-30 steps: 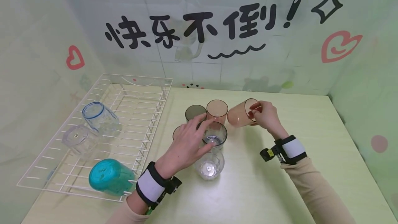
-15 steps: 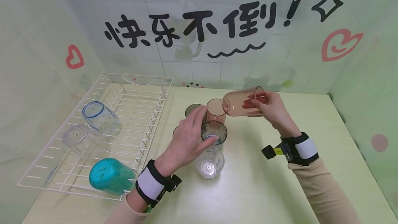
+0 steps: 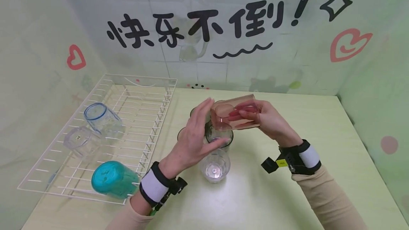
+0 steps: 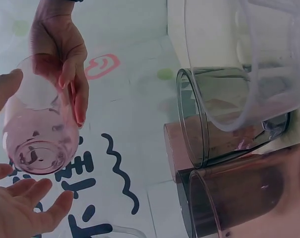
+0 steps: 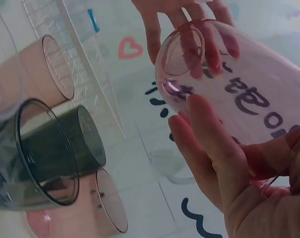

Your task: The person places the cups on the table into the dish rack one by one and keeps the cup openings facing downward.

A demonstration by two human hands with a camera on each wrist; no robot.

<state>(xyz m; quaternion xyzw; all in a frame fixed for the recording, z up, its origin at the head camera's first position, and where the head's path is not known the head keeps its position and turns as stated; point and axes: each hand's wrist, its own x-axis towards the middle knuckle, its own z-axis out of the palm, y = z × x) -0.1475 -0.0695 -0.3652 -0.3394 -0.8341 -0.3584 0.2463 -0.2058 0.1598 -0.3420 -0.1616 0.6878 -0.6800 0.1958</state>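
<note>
My right hand grips a pink see-through glass near its rim and holds it in the air, lying nearly sideways with its base pointing left. Fingers of that hand show through the glass wall. My left hand is raised beside the base, fingers extended and thumb apart; in the left wrist view its fingertips are right by the base. Below the two hands stand a smoky glass and a clear glass. Further pink and dark grey glasses stand behind, partly hidden by my left hand in the head view.
A white wire rack lies on the left of the table. Tipped on it are a blue-rimmed glass, a clear cup and a teal cup. A printed cloth hangs behind the table.
My right hand has lifted the pink glass off the table and carried it left, over the standing glasses, to my left hand. The left hand has stayed nearly in place, turning slightly more upright.
</note>
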